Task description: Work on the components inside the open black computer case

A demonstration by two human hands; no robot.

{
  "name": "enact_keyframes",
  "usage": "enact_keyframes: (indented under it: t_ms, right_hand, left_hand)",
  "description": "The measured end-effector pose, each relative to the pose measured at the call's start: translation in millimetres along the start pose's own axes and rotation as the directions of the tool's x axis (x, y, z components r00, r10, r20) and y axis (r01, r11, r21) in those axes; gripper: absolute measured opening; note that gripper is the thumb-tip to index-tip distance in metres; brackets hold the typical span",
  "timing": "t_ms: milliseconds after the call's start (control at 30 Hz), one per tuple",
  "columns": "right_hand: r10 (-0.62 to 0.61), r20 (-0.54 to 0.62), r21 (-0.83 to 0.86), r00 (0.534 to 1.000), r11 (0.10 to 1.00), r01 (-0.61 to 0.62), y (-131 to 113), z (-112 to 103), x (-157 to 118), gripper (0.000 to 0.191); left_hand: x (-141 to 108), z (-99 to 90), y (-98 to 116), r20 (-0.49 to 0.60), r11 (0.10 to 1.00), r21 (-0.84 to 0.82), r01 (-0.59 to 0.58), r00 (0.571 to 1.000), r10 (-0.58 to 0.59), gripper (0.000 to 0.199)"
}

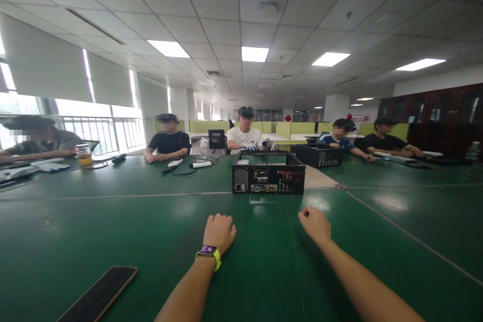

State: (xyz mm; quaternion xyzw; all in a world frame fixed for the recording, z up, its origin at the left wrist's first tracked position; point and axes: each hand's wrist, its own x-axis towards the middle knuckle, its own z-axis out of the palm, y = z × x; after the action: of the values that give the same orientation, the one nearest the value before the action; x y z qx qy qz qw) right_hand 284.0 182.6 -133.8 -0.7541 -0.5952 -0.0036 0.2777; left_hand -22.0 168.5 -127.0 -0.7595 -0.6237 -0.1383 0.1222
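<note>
My left hand rests on the green tabletop, back up, its fingers curled under in a loose fist. A smartwatch with a yellow-green strap is on that wrist. To the right, my right hand is also loosely closed, thumb side inward, with nothing visible in it. Beyond both hands, and touching neither, stands a black computer case. Its rear panel with ports and slots faces me, and its top is uncovered. A dark phone lies to the left of my left forearm.
Across the table sits a person in gloves, behind the case. Other people sit left and right. A second computer case, a jar, a water bottle, white devices with cables and gloves are on the table.
</note>
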Motion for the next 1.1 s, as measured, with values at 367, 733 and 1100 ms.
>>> enact_keyframes:
  t_ms: [367, 733, 1100]
  right_hand:
    - [0.406, -0.177, 0.557, 0.897, 0.792, -0.249, 31, 1, -10, 0.032]
    - [0.496, 0.096, 0.991, 0.863, 0.034, -0.130, -1, 9, -31, 0.022]
    - [0.328, 0.227, 0.934, 0.917, -0.340, -0.110, -14, -11, -34, 0.035]
  left_hand:
    - [-7, 4.5, 4, 0.096, 0.949, -0.197, 0.248, 0.968, -0.233, 0.033]
    - [2, 36.1, 42, 0.060, 0.427, -0.826, 0.369, 0.810, -0.583, 0.035]
    - [9, -4.8, 73, 0.274, -0.427, -0.904, 0.021, 0.795, -0.541, 0.035]
